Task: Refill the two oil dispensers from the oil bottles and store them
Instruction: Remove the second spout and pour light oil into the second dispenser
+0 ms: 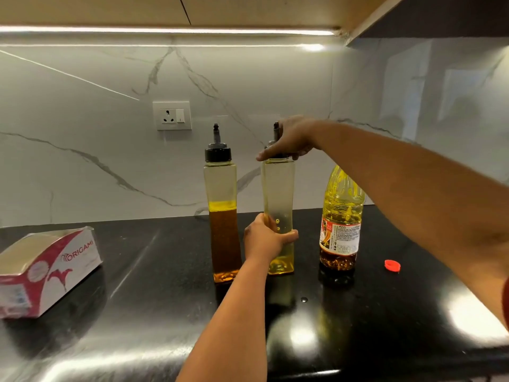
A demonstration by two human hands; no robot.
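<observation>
Two tall clear oil dispensers stand side by side on the black counter [154, 271]. The left dispenser [221, 205] has a black spout cap and is about half full of amber oil. My left hand [265, 239] grips the lower body of the right dispenser [278, 188], which holds pale yellow oil. My right hand [289, 140] is curled round that dispenser's black spout cap. To the right stands an open oil bottle [341, 216] with a red and white label. Its red cap [392, 265] lies on the counter beside it.
A red and white tissue box [46, 268] lies at the left of the counter. A wall socket [172, 115] sits on the marble backsplash behind the dispensers. A small drop [304, 299] lies on the counter in front of the right dispenser. A cabinet overhangs at the upper right.
</observation>
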